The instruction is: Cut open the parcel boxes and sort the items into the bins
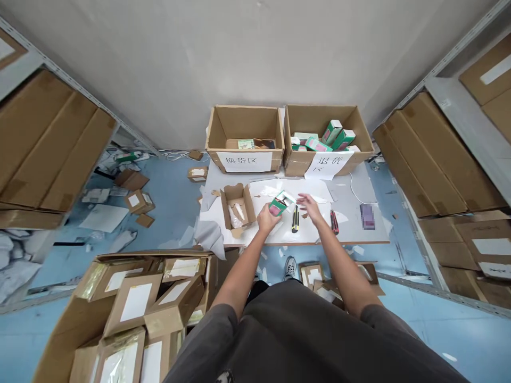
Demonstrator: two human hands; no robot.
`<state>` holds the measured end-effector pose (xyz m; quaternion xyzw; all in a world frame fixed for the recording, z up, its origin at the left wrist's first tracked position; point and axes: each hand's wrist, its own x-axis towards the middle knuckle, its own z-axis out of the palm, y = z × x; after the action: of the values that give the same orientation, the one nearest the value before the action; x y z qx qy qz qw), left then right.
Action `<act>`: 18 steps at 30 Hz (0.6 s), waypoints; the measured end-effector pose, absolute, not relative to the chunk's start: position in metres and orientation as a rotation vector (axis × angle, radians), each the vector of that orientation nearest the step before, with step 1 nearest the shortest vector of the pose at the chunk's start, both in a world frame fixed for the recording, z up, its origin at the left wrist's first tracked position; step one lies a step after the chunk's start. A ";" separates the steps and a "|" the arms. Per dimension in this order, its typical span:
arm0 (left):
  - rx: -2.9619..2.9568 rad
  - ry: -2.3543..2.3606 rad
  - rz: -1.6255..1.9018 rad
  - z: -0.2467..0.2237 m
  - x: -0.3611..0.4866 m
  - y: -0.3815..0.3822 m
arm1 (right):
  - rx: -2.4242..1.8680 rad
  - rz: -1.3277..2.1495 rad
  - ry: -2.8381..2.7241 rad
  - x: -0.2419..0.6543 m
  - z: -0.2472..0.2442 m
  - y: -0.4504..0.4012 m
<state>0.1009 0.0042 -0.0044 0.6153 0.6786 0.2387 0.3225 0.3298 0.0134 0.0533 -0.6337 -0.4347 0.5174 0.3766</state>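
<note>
My left hand point(267, 219) is wrapped round a small green and white box point(279, 203), which is tilted above the white table point(255, 187). The box's upper right end looks open, with white flaps showing. To its right, my right hand point(309, 206) has its fingers apart and holds nothing. A yellow and black cutter point(295, 219) lies between my hands, and a red and black cutter point(334, 222) is right of my right wrist. An open brown carton point(250, 206) with clear plastic wrap inside stands left of my left hand.
Two big cartons with handwritten signs stand at the back, the left one point(245, 114) with a few items, the right one point(323, 111) with several green boxes. A purple phone point(368, 217) lies at the right. A large carton point(67, 324) of parcels is at lower left. Shelves flank both sides.
</note>
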 end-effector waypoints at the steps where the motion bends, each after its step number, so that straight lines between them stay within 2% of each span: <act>1: 1.539 1.839 0.600 -0.016 0.108 0.002 | -1.599 1.378 -1.160 0.323 0.031 0.009; 3: 1.427 1.920 0.573 -0.041 0.118 -0.001 | -1.550 1.438 -1.228 0.302 -0.010 0.005; 6: 1.287 1.995 0.628 -0.081 0.131 -0.003 | -1.545 1.342 -1.263 0.268 -0.059 0.012; 11: 1.073 1.987 0.892 -0.135 0.140 -0.010 | -1.541 1.227 -1.402 0.249 -0.108 0.022; 14: 1.163 1.844 0.862 -0.141 0.124 -0.024 | -1.496 1.227 -1.500 0.256 -0.116 0.015; 18: 1.320 1.769 0.815 -0.111 0.086 -0.041 | -1.536 1.231 -1.592 0.261 -0.106 0.009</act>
<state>0.0859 -0.0408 -0.1109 0.5178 0.6943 0.3197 0.3843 0.2609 0.0093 -0.1059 -0.5786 -0.5999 0.4638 0.3004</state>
